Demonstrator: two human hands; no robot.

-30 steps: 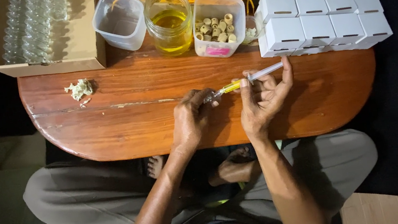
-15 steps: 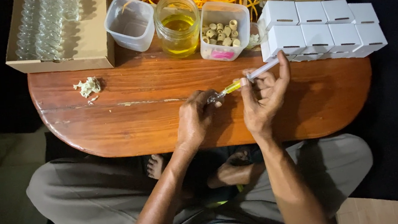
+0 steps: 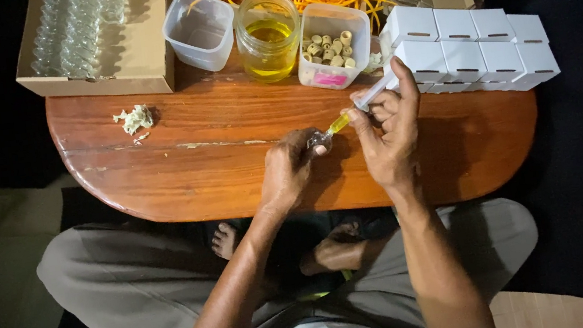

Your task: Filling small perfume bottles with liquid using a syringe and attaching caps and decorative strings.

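Bright overhead light on table, dark surroundings, sharp focus

Both forearms reach forward from the lap and converge, bare to above the elbow. The left hand lies knuckles up, its fingers curled tight in a pinch at the tips. The right hand sits just beside it, slightly higher, thumb raised and pressing, its fingers bent in a grip.
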